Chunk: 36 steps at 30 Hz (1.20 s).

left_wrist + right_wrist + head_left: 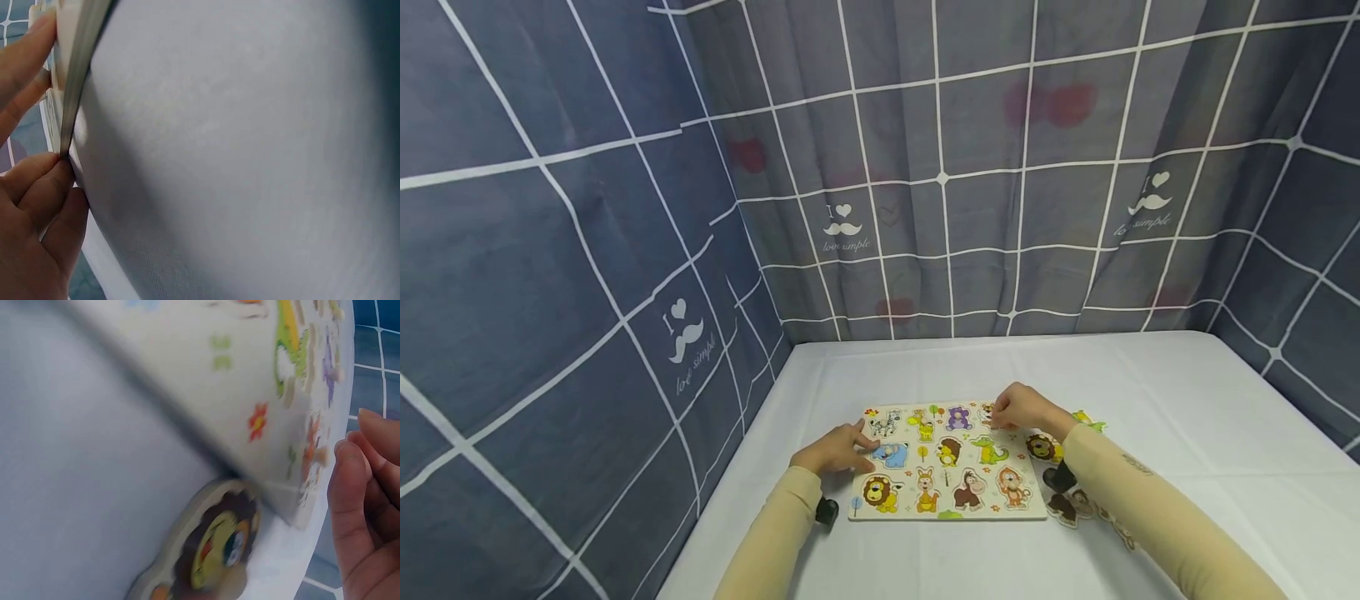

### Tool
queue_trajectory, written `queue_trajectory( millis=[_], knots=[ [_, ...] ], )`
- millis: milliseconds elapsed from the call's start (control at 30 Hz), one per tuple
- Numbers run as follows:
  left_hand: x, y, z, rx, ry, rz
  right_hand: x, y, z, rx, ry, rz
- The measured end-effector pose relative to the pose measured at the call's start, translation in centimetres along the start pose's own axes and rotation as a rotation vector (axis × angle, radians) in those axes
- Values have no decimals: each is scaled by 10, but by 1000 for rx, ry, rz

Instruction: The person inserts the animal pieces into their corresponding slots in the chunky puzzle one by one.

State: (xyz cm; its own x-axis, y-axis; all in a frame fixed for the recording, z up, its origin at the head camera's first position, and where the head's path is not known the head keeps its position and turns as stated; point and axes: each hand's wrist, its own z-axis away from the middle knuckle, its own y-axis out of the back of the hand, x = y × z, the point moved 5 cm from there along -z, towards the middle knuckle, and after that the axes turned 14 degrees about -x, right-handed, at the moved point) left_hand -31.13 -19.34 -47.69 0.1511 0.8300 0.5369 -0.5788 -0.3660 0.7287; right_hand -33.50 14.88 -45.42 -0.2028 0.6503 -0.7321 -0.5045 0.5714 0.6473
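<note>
An animal puzzle board (943, 457) lies flat on the white table. My left hand (838, 450) rests at its left side, some fingertips on the face and others against the edge, as the left wrist view also shows. Above the far right corner is my right hand (1022, 408), partly covering a small orange animal piece (986, 414). In the right wrist view the bent fingers of the right hand (369, 494) stand just beside that piece's wooden knob (320, 455), with nothing seen between them. A loose lion piece (219, 544) lies by the board's right edge.
More loose animal pieces (1067, 508) lie to the right of the board, partly hidden under my right forearm. A yellow-green piece (1088, 420) is farther back. Dark gridded curtains (887, 208) stand behind and beside the white table (880, 367).
</note>
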Motion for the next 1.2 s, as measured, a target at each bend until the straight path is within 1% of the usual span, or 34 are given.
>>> queue_trajectory(
  millis=[233, 500, 733, 867, 1100, 1200],
  knots=[
    [0, 1, 0, -9, 7, 11, 11, 3, 10, -12, -20, 21],
    [3, 5, 1, -4, 2, -12, 20, 7, 22, -31, -51, 77],
    [2, 2, 2, -11, 7, -13, 29, 10, 29, -63, -85, 51],
    [1, 2, 2, -8, 4, -4, 34, 12, 31, -81, -81, 67],
    [1, 2, 0, -7, 3, -8, 44, 17, 36, -76, -123, 62],
    [1, 1, 0, -7, 3, -15, 47, 18, 38, -78, -119, 67]
  ],
)
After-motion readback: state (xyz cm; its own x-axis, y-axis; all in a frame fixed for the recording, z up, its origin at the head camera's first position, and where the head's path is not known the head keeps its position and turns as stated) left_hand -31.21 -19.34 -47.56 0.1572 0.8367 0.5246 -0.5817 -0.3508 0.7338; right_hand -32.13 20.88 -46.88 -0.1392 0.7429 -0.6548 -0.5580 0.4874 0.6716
